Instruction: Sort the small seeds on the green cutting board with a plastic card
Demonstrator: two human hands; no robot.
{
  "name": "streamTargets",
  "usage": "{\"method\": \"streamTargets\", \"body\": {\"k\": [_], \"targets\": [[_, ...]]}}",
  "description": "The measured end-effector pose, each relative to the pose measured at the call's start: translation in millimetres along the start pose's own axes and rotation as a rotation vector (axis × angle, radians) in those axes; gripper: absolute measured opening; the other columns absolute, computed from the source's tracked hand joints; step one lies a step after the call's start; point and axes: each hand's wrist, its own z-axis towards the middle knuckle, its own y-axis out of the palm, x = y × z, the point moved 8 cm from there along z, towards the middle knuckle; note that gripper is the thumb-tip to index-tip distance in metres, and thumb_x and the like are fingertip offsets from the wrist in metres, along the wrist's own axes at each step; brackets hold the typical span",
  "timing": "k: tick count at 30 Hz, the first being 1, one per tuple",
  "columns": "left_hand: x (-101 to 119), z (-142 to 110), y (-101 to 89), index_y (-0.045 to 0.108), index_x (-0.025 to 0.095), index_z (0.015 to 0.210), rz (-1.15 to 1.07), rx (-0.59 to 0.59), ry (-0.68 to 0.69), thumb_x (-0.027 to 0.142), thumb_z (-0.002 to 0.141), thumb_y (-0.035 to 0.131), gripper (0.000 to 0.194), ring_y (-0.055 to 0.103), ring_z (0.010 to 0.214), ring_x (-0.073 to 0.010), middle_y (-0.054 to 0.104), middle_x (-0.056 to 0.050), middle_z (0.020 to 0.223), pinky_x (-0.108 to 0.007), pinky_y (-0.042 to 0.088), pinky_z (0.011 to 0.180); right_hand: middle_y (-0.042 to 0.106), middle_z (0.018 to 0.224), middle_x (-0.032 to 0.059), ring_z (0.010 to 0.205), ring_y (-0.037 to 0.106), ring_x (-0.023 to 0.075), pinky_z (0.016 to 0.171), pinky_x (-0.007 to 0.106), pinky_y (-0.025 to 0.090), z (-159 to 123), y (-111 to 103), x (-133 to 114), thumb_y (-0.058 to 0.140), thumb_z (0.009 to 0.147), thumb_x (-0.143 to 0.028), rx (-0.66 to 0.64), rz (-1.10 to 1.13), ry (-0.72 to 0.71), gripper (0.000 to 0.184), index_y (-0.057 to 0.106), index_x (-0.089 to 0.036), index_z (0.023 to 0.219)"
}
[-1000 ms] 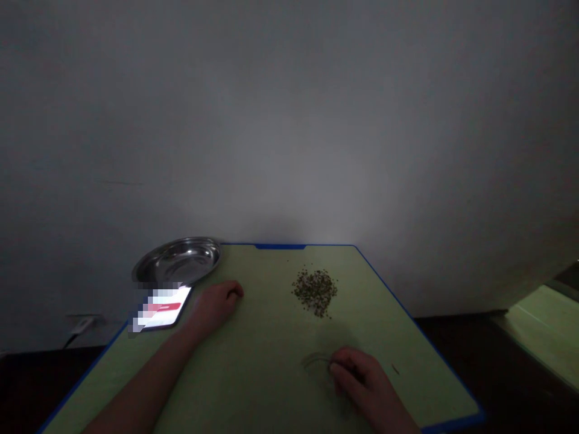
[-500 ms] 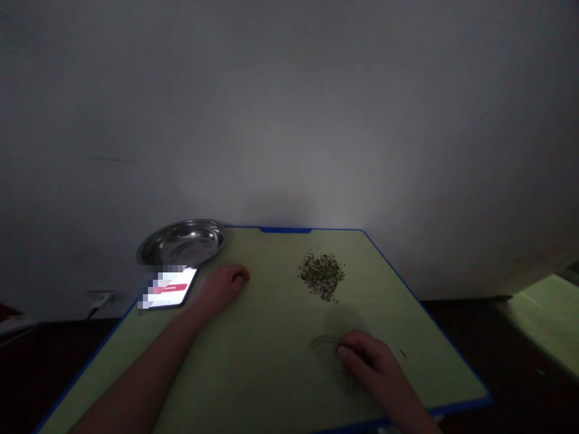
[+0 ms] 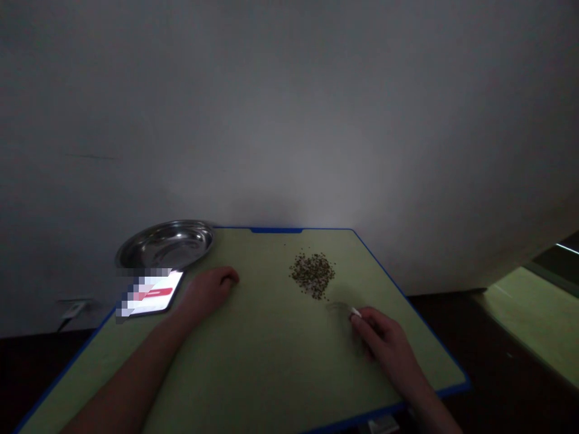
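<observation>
My right hand pinches a small object with a white end between thumb and fingers. A faint, thin curved part reaches left from it; its kind is too dim to make out. Just beyond, to the upper left, a loose pile of small brown and greenish grains or seeds lies spread on the pale green tabletop. My left hand rests on the table left of the pile, its fingers curled in and nothing visible in them.
A round steel basin stands at the table's back left corner. In front of it lies a lit phone or tablet, partly blurred out, beside my left wrist. A grey wall rises behind. Another pale surface is at far right.
My right hand has moved away from me towards the pile, with the small object in its pinch, and its white end now shows. The view has turned slightly right. My left hand stays put.
</observation>
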Motion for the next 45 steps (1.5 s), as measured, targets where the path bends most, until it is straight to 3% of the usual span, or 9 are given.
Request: {"method": "streamTargets", "body": {"k": [4, 7, 13, 18, 24, 33, 36, 45], "targets": [[-0.9, 1.7, 1.0, 0.07, 0.023, 0.088, 0.005, -0.01, -0.011, 0.025, 0.077, 0.039, 0.033, 0.065, 0.084, -0.021, 0.072, -0.003, 0.093, -0.032, 0.047, 0.079, 0.057, 0.067, -0.0003, 0.042, 0.046, 0.0094, 0.042, 0.024, 0.037, 39.4, -43.0, 4.2, 0.051, 0.082, -0.051, 0.086, -0.133, -0.033, 0.034, 0.057, -0.018, 0.075], [-1.0, 1.8, 1.4, 0.07, 0.023, 0.09, 0.012, -0.01, -0.003, 0.026, 0.077, 0.039, 0.033, 0.065, 0.087, -0.021, 0.072, -0.003, 0.096, -0.032, 0.047, 0.079, 0.054, 0.06, -0.0018, 0.043, 0.048, 0.011, 0.044, 0.025, 0.039, 74.3, -56.4, 13.6, 0.05, 0.081, -0.044, 0.054, -0.25, -0.03, 0.029, 0.059, -0.016, 0.076], [-0.6, -0.1, -1.9, 0.069, 0.024, 0.087, 0.022, -0.004, -0.008, 0.026, 0.078, 0.039, 0.032, 0.065, 0.085, -0.0204, 0.072, -0.002, 0.093, -0.031, 0.047, 0.078, 0.061, 0.06, 0.0003, 0.04, 0.049, 0.0116, 0.044, 0.026, 0.039, 131.5, -56.9, 23.1, 0.052, 0.079, -0.028, 0.072, -0.321, -0.014, 0.023, 0.065, -0.013, 0.09], [-1.7, 0.0, -2.4, 0.069, 0.024, 0.088, 0.016, -0.009, -0.006, 0.028, 0.079, 0.038, 0.032, 0.065, 0.086, -0.0206, 0.072, -0.003, 0.094, -0.031, 0.047, 0.077, 0.065, 0.061, 0.0017, 0.052, 0.056, 0.0141, 0.054, 0.026, 0.041, 155.2, -47.1, 18.3, 0.057, 0.076, -0.02, 0.089, -0.407, -0.039, 0.015, 0.069, -0.015, 0.084], [-6.7, 1.3, 2.0, 0.069, 0.024, 0.089, 0.009, -0.02, 0.003, 0.029, 0.079, 0.038, 0.033, 0.065, 0.088, -0.0216, 0.072, -0.004, 0.096, -0.032, 0.047, 0.078, 0.065, 0.06, 0.0012, 0.057, 0.057, 0.0153, 0.057, 0.026, 0.041, 146.7, -26.1, 11.8, 0.058, 0.075, -0.02, -0.009, -0.439, -0.077, 0.016, 0.07, -0.014, 0.084], [1.8, -0.9, -0.2, 0.069, 0.022, 0.091, 0.026, -0.047, -0.011, 0.025, 0.078, 0.037, 0.034, 0.064, 0.089, -0.0224, 0.071, -0.005, 0.097, -0.034, 0.046, 0.08, 0.065, 0.058, 0.0, 0.053, 0.057, 0.0138, 0.051, 0.024, 0.039, 97.9, 5.5, 6.6, 0.058, 0.077, -0.023, -0.183, -0.415, -0.051, 0.012, 0.066, -0.016, 0.082], [2.3, -0.7, 0.8, 0.069, 0.022, 0.091, 0.028, -0.047, -0.001, 0.026, 0.079, 0.037, 0.035, 0.064, 0.09, -0.0223, 0.071, -0.005, 0.099, -0.034, 0.046, 0.082, 0.066, 0.058, 0.0005, 0.052, 0.057, 0.0142, 0.052, 0.025, 0.04, 90.4, 1.5, 8.1, 0.056, 0.077, -0.024, -0.195, -0.412, -0.026, 0.014, 0.065, -0.015, 0.085], [1.6, 1.4, 3.1, 0.069, 0.022, 0.092, 0.021, -0.041, 0.029, 0.025, 0.078, 0.036, 0.035, 0.064, 0.088, -0.022, 0.071, -0.005, 0.096, -0.034, 0.046, 0.08, 0.065, 0.058, 0.002, 0.056, 0.06, 0.0177, 0.054, 0.027, 0.041, 81.6, -38.7, 27.8, 0.057, 0.076, -0.029, -0.174, -0.458, 0.03, 0.019, 0.064, -0.015, 0.086]]}}
